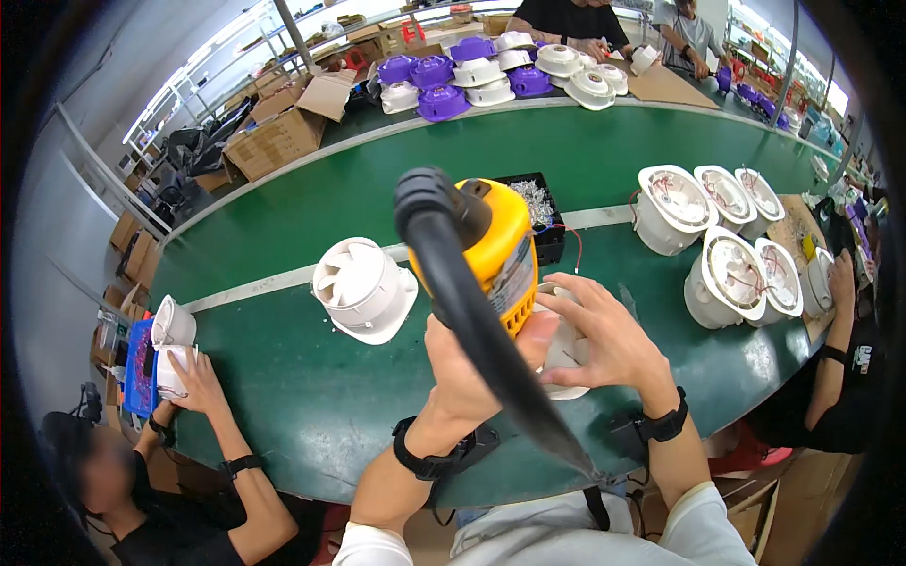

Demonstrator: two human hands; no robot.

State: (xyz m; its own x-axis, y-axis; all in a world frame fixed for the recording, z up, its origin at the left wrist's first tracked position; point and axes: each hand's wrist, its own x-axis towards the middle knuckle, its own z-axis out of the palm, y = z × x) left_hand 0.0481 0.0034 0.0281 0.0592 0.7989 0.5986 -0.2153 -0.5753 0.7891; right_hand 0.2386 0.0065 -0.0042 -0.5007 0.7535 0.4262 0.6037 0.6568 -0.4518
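Note:
My left hand (pixel 462 373) is closed round a yellow corded power tool (pixel 505 250), held upright close to the camera. Its thick black cable (pixel 486 349) loops down in front of my hand, and its working end is hidden. Under the tool is a white plastic housing (pixel 566 349), partly covered by my hands. My right hand (pixel 609 335) grips its right side, thumb and fingers curved round the rim. Left of the tool, a white fan unit (pixel 359 283) with curved blades stands on the green table. Beyond my hands sits a black box of small metal screws (pixel 530 203).
White housings with red wires (pixel 731 269) stand at the right. Purple and white housings (pixel 472 75) are piled on the far bench beside a cardboard box (pixel 274 137). At left, a co-worker's hand (pixel 198 382) holds a white part by a blue tray (pixel 140 368). Other people work right and far.

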